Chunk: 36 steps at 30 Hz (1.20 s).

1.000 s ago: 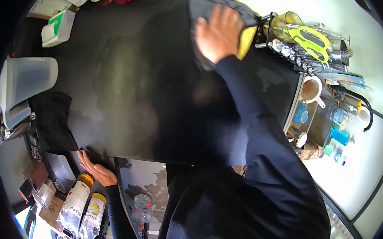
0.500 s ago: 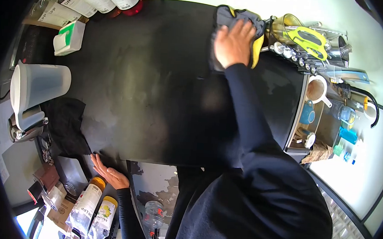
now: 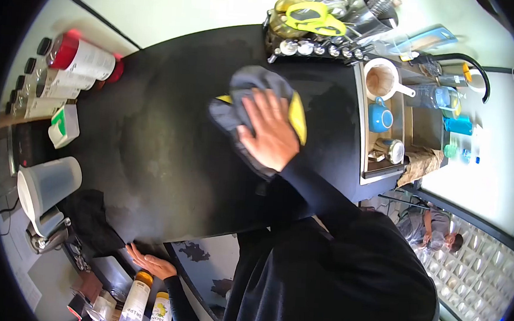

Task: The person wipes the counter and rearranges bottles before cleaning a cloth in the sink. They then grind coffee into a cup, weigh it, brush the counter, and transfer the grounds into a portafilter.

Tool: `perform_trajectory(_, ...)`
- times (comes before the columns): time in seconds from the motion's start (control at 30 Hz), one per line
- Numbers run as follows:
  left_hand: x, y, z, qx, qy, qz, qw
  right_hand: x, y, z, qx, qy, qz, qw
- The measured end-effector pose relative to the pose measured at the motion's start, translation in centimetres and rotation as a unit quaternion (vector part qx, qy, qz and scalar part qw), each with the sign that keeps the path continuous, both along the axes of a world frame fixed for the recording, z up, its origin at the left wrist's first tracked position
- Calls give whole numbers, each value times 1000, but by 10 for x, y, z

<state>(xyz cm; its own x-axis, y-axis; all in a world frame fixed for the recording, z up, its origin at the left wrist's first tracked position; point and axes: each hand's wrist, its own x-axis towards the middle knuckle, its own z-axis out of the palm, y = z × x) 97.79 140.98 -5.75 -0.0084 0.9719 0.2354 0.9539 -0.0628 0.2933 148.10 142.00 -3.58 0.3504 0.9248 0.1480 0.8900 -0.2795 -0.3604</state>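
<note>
My right hand point(image 3: 270, 132) lies on a grey cloth with yellow edges point(image 3: 253, 78), pressing it flat against the black tabletop point(image 3: 171, 126). Its fingers are stretched out and a little apart, and none wrap round the cloth. At the lower left, my left hand point(image 3: 152, 262) rests by the table's near edge with its fingers extended. It holds nothing. A black cloth point(image 3: 91, 221) lies just beyond its fingertips, and a bottle with an orange cap point(image 3: 136, 300) stands close below it.
Bottles point(image 3: 89, 61), a white-green box point(image 3: 65, 126) and a plastic pitcher point(image 3: 52, 184) line the left side. Yellow-green scissors point(image 3: 316, 18) and metal tools are at the top. A strainer point(image 3: 381, 80) and blue cup point(image 3: 380, 116) sit right. Another person point(image 3: 435, 227) appears beyond.
My right hand and the grey cloth have moved left and nearer across the tabletop. The cloth's shape has changed. The view has turned, and my left hand stays near the table edge.
</note>
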Motion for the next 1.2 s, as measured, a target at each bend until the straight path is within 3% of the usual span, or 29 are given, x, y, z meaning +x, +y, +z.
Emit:
perform_trajectory(0.17,-12,3,-5,13,-5,-32,999,27,25,2,0,-90,-143,986)
perform_trajectory(0.27,-13,7,-11,34,7,-42,998,46,-11,-6,76,-3,-29,997)
perform_trajectory(0.3,-10,10,-10,30,9,-54,998,60,-33,8,37,-4,-26,999)
perform_trajectory(0.43,-11,10,-7,20,20,-67,997,139,-99,2,-3,-107,-203,973)
perform_trajectory(0.57,-9,9,0,-1,20,-70,997,85,-147,5,-41,-94,-180,978)
perform_trajectory(0.73,-10,10,-4,19,14,-71,997,-20,-304,13,-139,55,-198,969)
perform_trajectory(0.87,-13,12,-4,26,20,-96,995,-19,-274,14,-99,15,-233,967)
perform_trajectory(0.93,-14,14,-5,33,9,-101,994,-16,-226,21,-93,-45,-218,970)
perform_trajectory(1.03,-10,11,-5,47,-15,-100,994,-47,-187,26,-40,-8,-125,991)
perform_trajectory(1.1,-8,13,-4,51,-54,-83,994,-87,-205,9,63,43,3,997)
perform_trajectory(1.2,-9,15,-10,106,-107,-105,983,-73,-269,-9,119,-4,41,992)
